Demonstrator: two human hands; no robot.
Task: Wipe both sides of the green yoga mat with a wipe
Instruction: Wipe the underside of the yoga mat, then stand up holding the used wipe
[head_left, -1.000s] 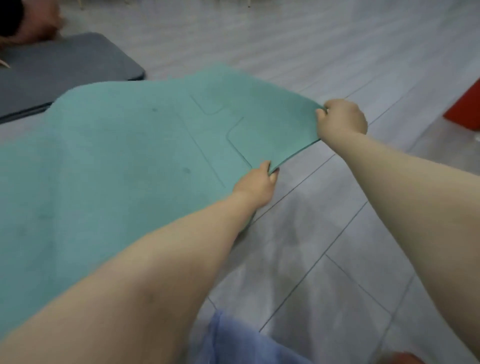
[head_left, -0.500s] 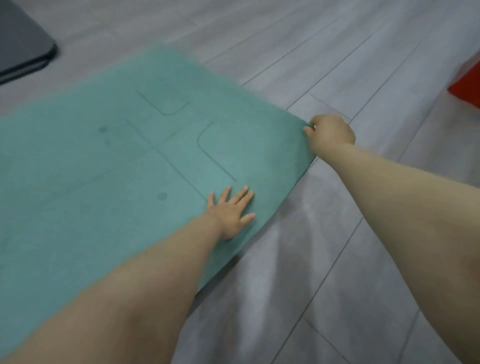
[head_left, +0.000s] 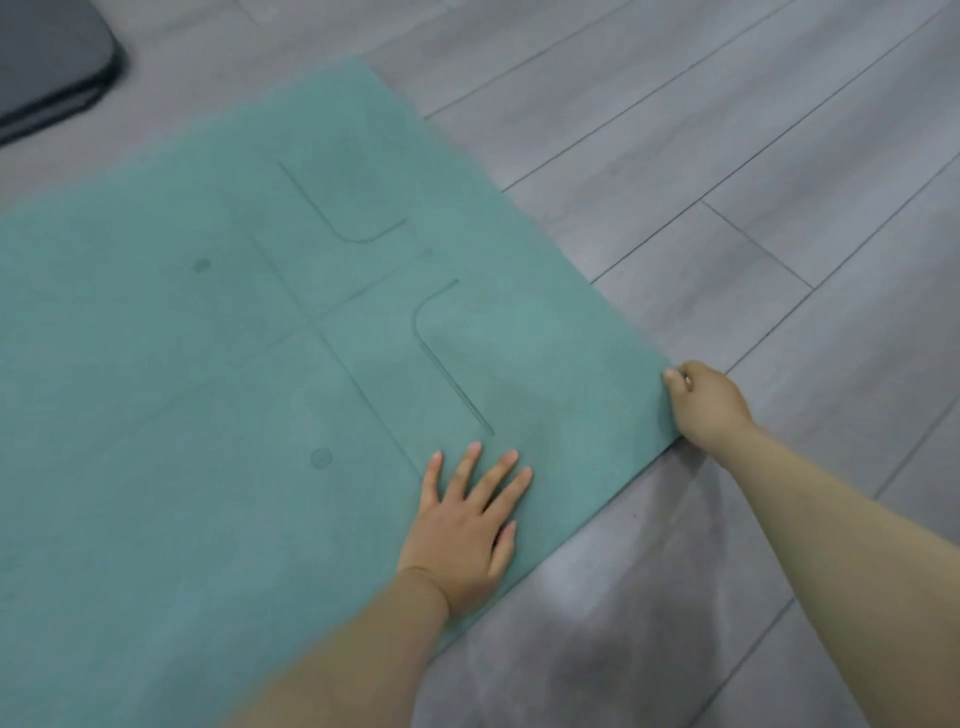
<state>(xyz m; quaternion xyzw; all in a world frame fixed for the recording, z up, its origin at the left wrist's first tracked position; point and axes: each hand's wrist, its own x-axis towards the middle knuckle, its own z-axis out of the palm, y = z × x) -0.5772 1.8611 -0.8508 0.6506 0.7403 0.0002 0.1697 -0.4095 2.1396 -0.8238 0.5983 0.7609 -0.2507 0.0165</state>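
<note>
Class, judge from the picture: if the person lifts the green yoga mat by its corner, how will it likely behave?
Probably floppy: the green yoga mat looks thin and lies flat against the floor. The right hand pinches only its edge, so it likely drapes. The left hand presses flat on it, perhaps to stop it sliding.

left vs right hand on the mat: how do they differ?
The left hand lies flat with fingers spread on top of the green mat; the right hand is curled, pinching the mat's corner. The left sits inside the edge, the right at it. Both touch the same end.
</note>
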